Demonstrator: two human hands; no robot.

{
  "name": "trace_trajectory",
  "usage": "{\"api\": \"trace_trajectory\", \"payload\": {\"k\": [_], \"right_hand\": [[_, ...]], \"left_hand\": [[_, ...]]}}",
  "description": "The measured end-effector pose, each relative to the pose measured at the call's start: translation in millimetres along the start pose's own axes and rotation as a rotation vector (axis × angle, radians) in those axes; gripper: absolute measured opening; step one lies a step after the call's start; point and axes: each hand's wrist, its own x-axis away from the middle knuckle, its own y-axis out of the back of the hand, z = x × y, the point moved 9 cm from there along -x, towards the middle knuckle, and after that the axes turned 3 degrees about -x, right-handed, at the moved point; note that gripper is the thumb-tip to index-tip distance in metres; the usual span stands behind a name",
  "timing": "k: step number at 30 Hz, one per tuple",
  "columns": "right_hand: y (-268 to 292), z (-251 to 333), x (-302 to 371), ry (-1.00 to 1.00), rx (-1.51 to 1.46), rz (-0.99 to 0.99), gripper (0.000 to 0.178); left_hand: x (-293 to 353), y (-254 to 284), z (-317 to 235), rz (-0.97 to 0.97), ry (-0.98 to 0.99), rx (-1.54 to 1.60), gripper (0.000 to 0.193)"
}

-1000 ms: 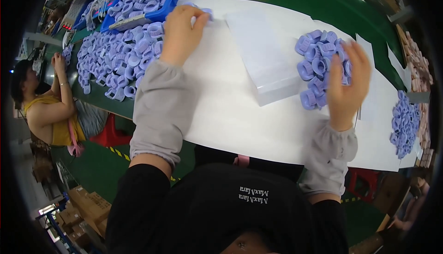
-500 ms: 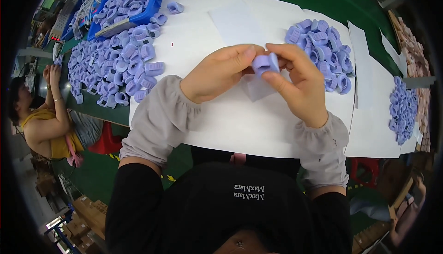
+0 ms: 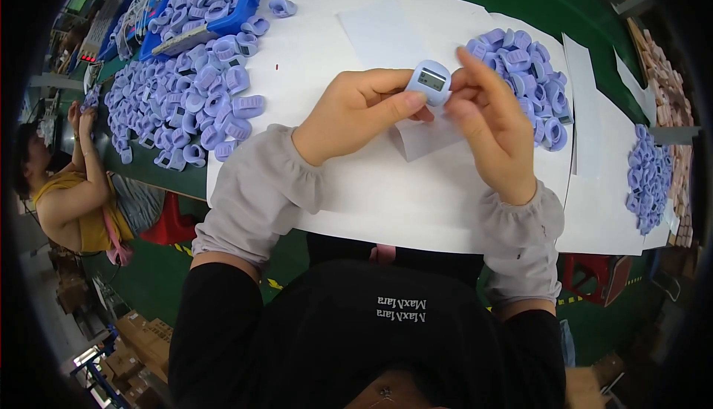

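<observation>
Over the middle of the white sheet, my left hand point(image 3: 364, 108) pinches a small lavender ring-shaped digital counter point(image 3: 424, 96) between thumb and fingers. Its grey display faces up, with dark marks on it. Close to the counter's right side is my right hand point(image 3: 490, 123), its index finger raised and its fingers apart. I cannot tell whether its fingertips touch the counter. Below the hands lies a small translucent sheet point(image 3: 427, 140), partly covered by my fingers. A heap of similar counters point(image 3: 531, 75) sits on the paper to the right of my right hand.
A large pile of lavender counters point(image 3: 186, 105) spreads at left, below a full blue bin point(image 3: 249, 8). White paper point(image 3: 349, 208) covers the table. More counters point(image 3: 646, 179) lie far right, beside rows of pinkish pieces point(image 3: 677, 164). A person point(image 3: 74, 194) works at far left.
The counter has been turned so its display faces up, where its ring opening showed before. My right hand has let go of it and shifted slightly right; my left hand keeps it.
</observation>
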Motion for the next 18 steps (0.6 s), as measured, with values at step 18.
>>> {"api": "trace_trajectory", "payload": {"k": [18], "right_hand": [[-23.2, 7.6, 9.2, 0.081, 0.861, 0.036, 0.041]], "left_hand": [[-3.9, 24.3, 0.7, -0.184, -0.073, -0.14, 0.031]]}}
